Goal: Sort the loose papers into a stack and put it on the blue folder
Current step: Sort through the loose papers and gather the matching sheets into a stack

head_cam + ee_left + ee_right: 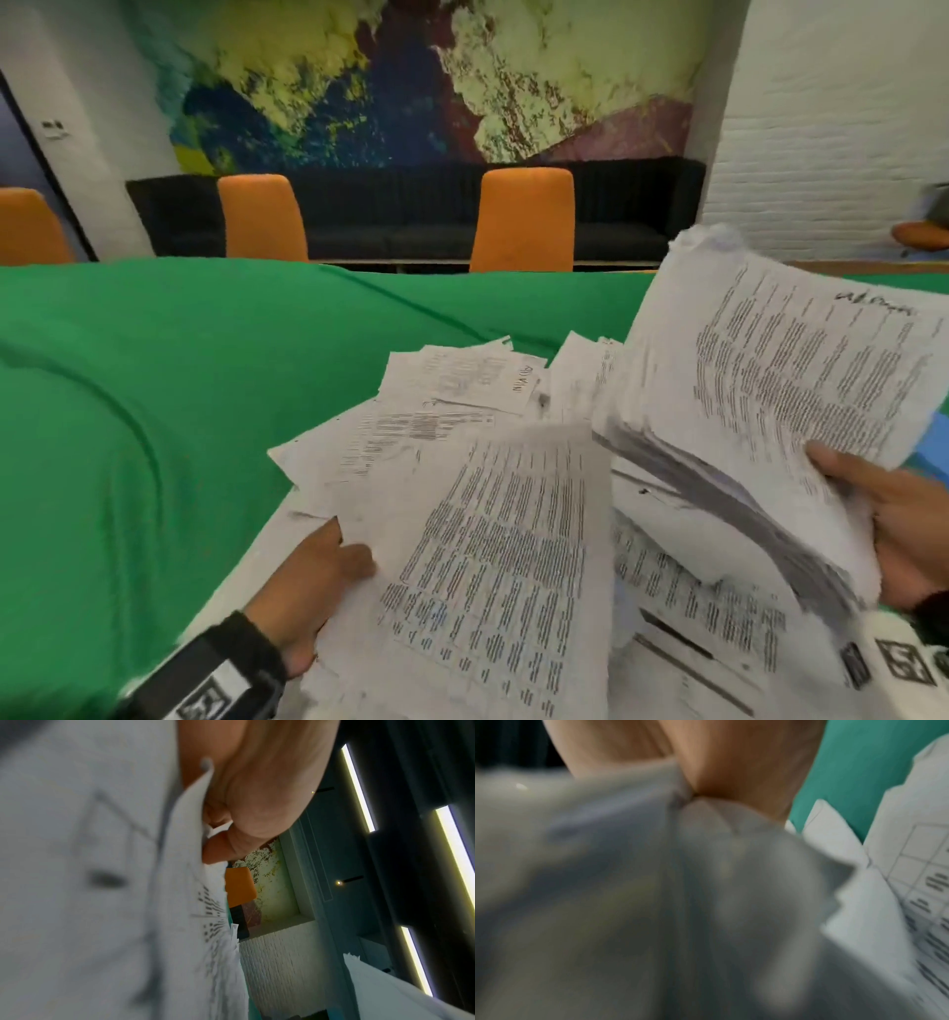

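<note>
My right hand [893, 509] grips a thick stack of printed papers [770, 390] and holds it tilted up above the table, thumb on top. My left hand [328, 570] pinches the left edge of a printed sheet [493, 580] lifted over the pile of loose papers [452, 411] on the green cloth. In the left wrist view my fingers [221, 850] close on sheet edges [195, 882]. A sliver of the blue folder [932, 452] shows at the right edge, mostly hidden by the stack. The right wrist view is blurred paper [654, 902] under my palm [731, 760].
A green cloth [154, 411] covers the table, bare to the left and far side. Orange chairs [524, 216] stand behind the far edge, with a dark bench and a painted wall beyond.
</note>
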A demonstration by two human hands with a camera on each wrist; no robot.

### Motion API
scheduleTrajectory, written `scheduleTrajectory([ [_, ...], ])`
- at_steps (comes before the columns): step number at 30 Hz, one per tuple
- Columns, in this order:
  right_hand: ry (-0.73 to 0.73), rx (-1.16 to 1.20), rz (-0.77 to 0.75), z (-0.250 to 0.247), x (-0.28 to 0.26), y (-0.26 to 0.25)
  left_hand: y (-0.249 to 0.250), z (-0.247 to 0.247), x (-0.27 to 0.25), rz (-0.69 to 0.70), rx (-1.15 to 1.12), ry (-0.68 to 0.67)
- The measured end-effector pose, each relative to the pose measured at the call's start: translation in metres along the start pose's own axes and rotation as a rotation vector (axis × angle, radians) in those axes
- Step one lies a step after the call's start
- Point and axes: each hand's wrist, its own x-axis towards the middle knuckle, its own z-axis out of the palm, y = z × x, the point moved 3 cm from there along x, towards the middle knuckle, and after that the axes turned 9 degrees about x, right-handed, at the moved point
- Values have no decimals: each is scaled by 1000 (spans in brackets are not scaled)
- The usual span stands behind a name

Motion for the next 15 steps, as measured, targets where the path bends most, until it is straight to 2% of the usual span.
scheduleTrajectory([
  [4,-92,-58,41,30,-14,19,-11,-3,17,-22,-77,-64],
  [7,-156,-176,202,43,-24,54,0,7,16,-38,-93,-165],
  [9,-199,-244,300,51,-33,78,5,15,17,-48,11,-206],
  [12,-265,-291,362,62,-42,97,11,19,18,-27,177,-132],
  [15,-303,-243,324,64,-44,85,27,19,17,82,86,-104],
])
